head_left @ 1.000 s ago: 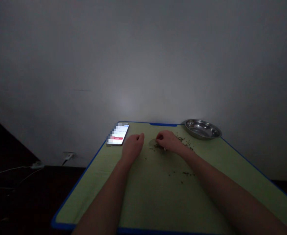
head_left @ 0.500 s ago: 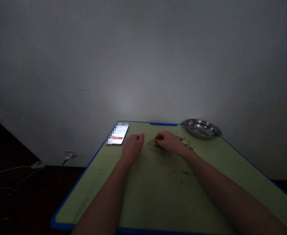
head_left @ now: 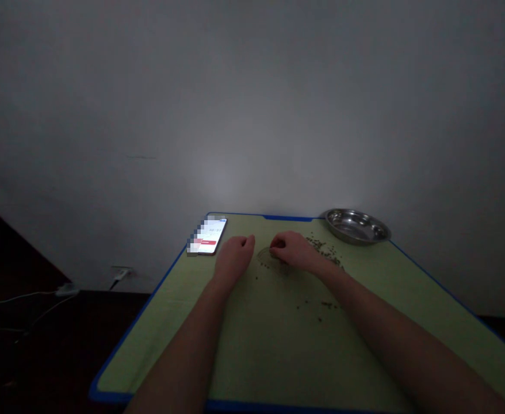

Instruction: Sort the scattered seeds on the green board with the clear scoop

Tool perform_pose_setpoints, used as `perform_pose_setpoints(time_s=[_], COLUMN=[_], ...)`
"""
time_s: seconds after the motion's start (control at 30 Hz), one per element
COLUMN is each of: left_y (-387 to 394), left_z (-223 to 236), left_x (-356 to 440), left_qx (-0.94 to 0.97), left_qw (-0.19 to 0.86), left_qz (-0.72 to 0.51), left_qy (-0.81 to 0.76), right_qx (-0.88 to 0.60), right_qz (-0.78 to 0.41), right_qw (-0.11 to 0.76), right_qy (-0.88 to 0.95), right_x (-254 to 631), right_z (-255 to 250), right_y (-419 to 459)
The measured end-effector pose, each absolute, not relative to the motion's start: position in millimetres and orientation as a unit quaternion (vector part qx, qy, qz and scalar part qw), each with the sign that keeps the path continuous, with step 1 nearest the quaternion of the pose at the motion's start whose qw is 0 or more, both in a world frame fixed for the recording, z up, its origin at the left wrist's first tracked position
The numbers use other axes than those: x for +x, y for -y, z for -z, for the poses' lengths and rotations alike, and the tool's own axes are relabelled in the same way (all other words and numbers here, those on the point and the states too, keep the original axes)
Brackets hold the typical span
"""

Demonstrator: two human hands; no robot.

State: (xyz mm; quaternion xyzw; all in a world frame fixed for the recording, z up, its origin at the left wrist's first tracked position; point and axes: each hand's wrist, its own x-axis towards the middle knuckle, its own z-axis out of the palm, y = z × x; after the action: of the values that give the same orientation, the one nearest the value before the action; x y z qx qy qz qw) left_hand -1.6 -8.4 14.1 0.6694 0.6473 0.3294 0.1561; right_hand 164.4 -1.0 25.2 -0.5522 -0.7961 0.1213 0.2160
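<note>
my right hand (head_left: 294, 251) pinched narrow over a see-through round thing (head_left: 263, 255).
my left hand (head_left: 234, 257) curled closed nearby; i couldn't tell if either held anything. dark bits (head_left: 326, 251) lay scattered on the green table (head_left: 261, 345), short of the metal bowl (head_left: 358, 228).

Dim, grainy view; faint glow on wall (head_left: 220, 172); glare on metal bowl (head_left: 358, 226); hands (head_left: 234, 257) soft.
</note>
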Motion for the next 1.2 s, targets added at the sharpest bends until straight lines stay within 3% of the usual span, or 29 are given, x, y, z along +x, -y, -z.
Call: perform_pose_setpoints(time_s=[0.6,0.93,1.2], left_y=[7.8,8.0,7.2], left_z=[-12.5,-16.3,-18.7], left_x=[-2.4,-4.0,-7.6], left_qx=[0.670,0.668,0.651], left_qw=[0.156,0.150,0.132], left_qz=[-0.339,-0.334,-0.355], left_qy=[-0.641,-0.647,-0.658], right_qx=[-0.598,-0.531,-0.435], right_qz=[-0.076,-0.101,-0.155], right_qw=[0.198,0.190,0.136], right_qy=[0.773,0.820,0.877], right_x=[203.7,169.6,142.2], right_z=[-21.1,-22.2,-28.1], right_y=[-14.7,-16.4,-24.9])
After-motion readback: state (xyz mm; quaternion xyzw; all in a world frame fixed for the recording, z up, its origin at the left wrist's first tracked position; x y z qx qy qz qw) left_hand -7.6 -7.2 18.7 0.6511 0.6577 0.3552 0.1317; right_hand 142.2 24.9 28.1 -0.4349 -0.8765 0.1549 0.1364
